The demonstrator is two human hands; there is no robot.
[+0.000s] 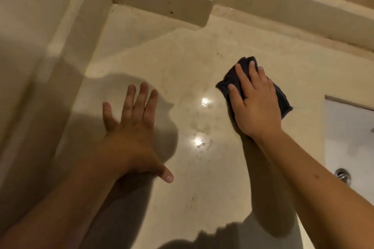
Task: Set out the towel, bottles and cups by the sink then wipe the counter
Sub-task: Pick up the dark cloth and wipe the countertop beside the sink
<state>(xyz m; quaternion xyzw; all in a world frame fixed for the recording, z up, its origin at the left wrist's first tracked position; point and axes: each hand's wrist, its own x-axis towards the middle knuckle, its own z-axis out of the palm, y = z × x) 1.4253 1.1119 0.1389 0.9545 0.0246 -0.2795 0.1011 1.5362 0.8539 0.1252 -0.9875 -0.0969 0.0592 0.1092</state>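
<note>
My right hand (254,105) lies flat on the dark cloth (281,97), fingers (241,76) slightly spread and pressing it onto the beige tabletop (202,62), just left of the white sink (352,137). My left hand (129,127) rests palm-down on the tabletop, well apart from the cloth, fingers spread and holding nothing.
</note>
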